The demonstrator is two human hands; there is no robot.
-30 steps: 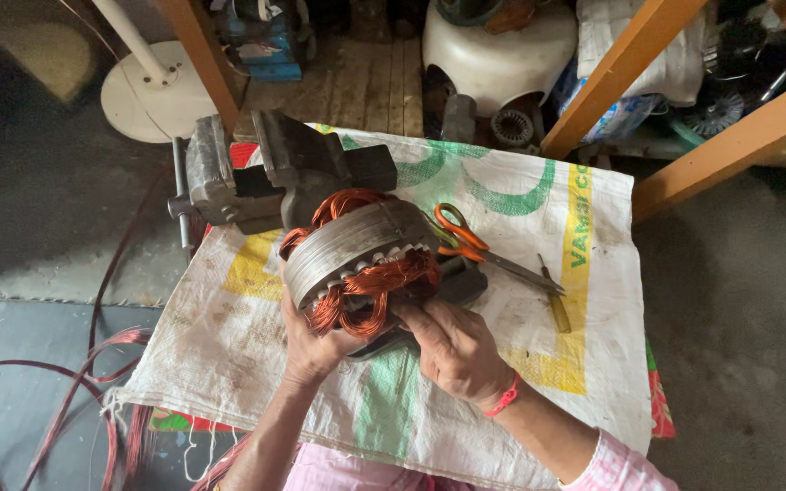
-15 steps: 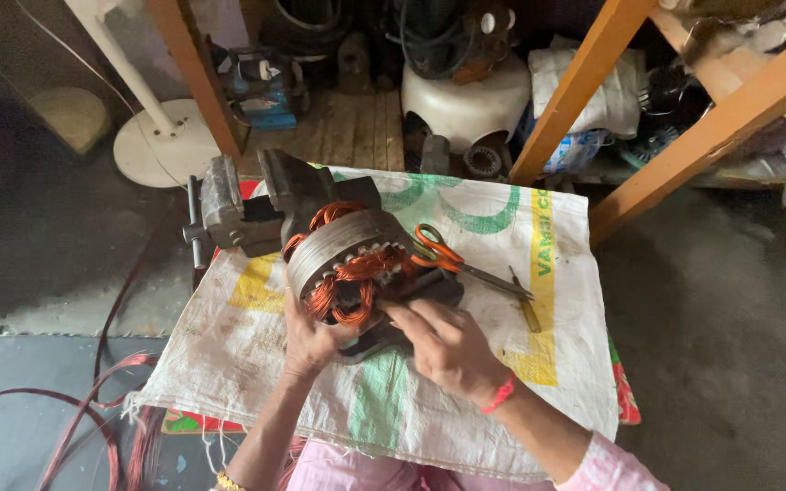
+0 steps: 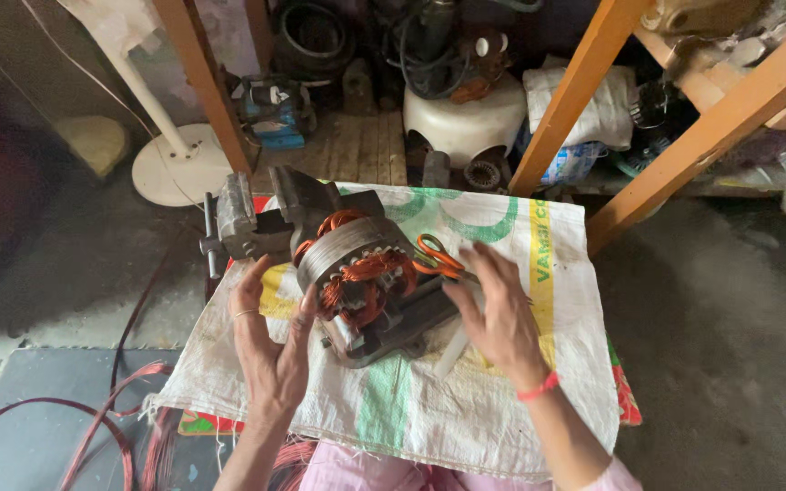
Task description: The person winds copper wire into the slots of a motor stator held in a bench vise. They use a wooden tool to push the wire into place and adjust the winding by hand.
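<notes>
Motor stator on a sack, both hands spread beside it.

Left to right: a vise sits at 10 o'clock of the stator. The left hand, open, fingers spread, touches the stator's left side without gripping. The stator lies tilted at the sack's centre, copper windings still in their slots, so stripping looks barely begun. Orange scissors lie at its 3 o'clock, under the open, empty right hand. No container shows contents clearly.
</notes>
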